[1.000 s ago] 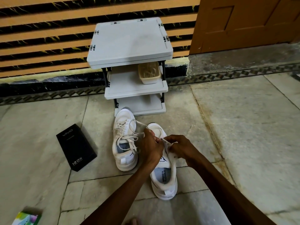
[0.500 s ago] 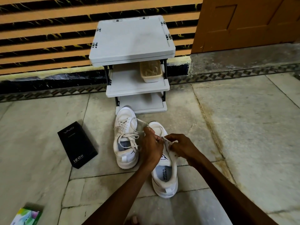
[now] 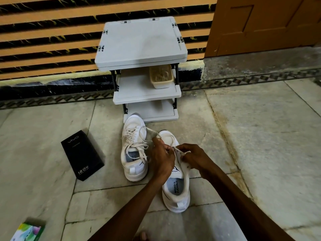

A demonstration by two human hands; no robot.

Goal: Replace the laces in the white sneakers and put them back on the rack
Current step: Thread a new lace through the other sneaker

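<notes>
At six o'clock in the view, a toe (image 3: 142, 235) peeks in at the bottom edge, and a small colourful carton (image 3: 28, 231) lies at seven o'clock on the stone floor (image 3: 260, 136). Both forearms reach up from the bottom to the near sneaker (image 3: 177, 203), which stands on the floor just below centre with its heel towards the person. The left hand (image 3: 162, 158) covers the sneaker's tongue, and its fingers (image 3: 167, 151) curl round a lace (image 3: 179, 151). A strand of this lace runs from the hand towards eleven o'clock. The right hand (image 3: 193, 157) sits just beside it at three o'clock, with its fingers (image 3: 183, 154) pinching the same lace above the eyelets. The far sneaker (image 3: 134, 171) stands touching or nearly touching the near one at its ten o'clock side, with loose laces (image 3: 135, 143) spilling over its top. A black box (image 3: 82, 154) lies flat at nine o'clock, well apart from the shoes. At twelve o'clock stands the grey rack (image 3: 142, 47), with the far sneaker's toe just in front of its lowest shelf. A beige basket (image 3: 161, 77) sits on the right side of the middle shelf. The rack stands in front of a striped wall (image 3: 52, 32), and a brown door (image 3: 260, 23) is at two o'clock.
</notes>
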